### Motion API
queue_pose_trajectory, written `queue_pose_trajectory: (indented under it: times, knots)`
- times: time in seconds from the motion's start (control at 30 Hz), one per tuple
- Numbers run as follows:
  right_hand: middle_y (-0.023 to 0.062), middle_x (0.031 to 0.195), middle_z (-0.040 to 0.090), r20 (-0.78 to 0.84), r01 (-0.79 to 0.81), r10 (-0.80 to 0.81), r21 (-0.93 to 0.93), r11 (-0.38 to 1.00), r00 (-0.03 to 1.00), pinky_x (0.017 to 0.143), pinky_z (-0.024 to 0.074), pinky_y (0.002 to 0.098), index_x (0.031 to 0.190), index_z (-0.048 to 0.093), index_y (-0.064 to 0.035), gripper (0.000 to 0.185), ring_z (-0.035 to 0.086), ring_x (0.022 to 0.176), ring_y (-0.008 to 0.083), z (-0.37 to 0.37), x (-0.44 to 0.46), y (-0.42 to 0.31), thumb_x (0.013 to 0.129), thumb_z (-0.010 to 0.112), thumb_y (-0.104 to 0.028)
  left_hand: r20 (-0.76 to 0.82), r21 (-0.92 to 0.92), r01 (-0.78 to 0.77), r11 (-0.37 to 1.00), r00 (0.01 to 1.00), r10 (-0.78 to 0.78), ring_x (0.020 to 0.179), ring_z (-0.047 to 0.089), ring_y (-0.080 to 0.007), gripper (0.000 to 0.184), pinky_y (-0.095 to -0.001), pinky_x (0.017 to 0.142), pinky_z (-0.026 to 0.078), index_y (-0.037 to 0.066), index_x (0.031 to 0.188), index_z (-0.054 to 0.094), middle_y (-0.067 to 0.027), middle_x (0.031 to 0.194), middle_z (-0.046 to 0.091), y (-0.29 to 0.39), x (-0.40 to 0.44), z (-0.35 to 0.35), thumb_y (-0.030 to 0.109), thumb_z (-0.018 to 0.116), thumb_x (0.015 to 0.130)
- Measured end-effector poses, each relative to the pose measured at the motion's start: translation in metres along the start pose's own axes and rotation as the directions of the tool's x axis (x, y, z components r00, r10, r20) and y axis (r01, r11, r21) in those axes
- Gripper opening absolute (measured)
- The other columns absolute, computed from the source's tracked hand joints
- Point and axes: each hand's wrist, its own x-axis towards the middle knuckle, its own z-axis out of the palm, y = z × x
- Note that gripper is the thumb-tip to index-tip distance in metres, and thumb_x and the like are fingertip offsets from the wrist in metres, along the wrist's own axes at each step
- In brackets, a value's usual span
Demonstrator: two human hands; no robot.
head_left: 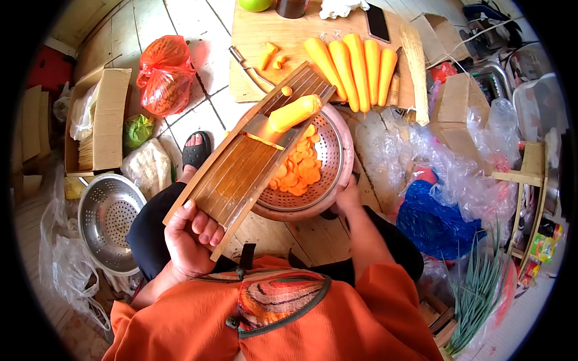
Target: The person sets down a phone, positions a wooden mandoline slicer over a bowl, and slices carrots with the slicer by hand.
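Note:
My left hand [191, 227] is closed around the lower end of a wooden slicer [232, 171], which slants across a metal colander [331, 162]. A peeled carrot [295, 113] lies on the slicer above its blade, with a small carrot piece [287, 91] near the upper end. Round carrot slices [298, 171] are heaped in the colander, which sits in a pink basin [346, 135]. My right hand [347, 195] grips the basin's right rim; its fingertips are partly hidden.
Ahead, a cutting board [271, 27] bears several peeled carrots [355, 66], a knife [250, 69], carrot bits and a phone [377, 23]. To the left are another colander [111, 222], a cardboard box [111, 120] and a red bag [165, 75]. Plastic bags [457, 162] and green onions [478, 301] lie right.

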Motion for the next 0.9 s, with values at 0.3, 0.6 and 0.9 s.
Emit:
queue_pose_trajectory:
  times: [0.3,0.6,0.9]
  knots:
    - [0.0228,0.124,0.055,0.193,0.276,-0.205,-0.501,0.82,0.959,0.103,0.039,0.0398,0.145,0.028,-0.0109,0.062,0.052,0.117,0.0365,-0.044,0.083,-0.084,0.088,0.051,-0.015,0.011,0.07,-0.003,0.998,1.0,0.002,0.038,0.031,-0.0124,0.04,-0.0292,0.04,0.032,0.016,0.056,0.038,0.0034,0.045,0.031,0.001,0.004,-0.011,0.032,0.053,0.089]
    - [0.0223,0.128,0.053,0.351,0.542,-0.422,-0.648,0.535,0.836,0.098,0.0428,0.0415,0.132,0.046,-0.0058,0.051,0.052,0.119,0.0339,-0.026,0.147,-0.169,0.085,0.055,-0.024,-0.038,0.14,0.03,0.99,0.999,-0.025,0.038,0.035,-0.0124,0.039,-0.0294,0.039,0.034,0.014,0.055,0.041,0.0037,0.045,0.032,0.004,0.003,-0.014,0.033,0.056,0.086]
    - [0.0211,0.114,0.061,-0.011,0.52,-0.593,-0.469,0.714,0.805,0.089,0.0473,0.0419,0.116,0.06,-0.009,0.032,0.059,0.107,0.0344,-0.042,0.109,-0.148,0.087,0.051,-0.02,0.068,0.05,0.035,0.998,0.997,-0.038,0.04,0.036,-0.0126,0.033,-0.0299,0.041,0.035,0.013,0.062,0.044,0.0024,0.049,0.037,-0.001,0.003,-0.016,0.03,0.056,0.087]
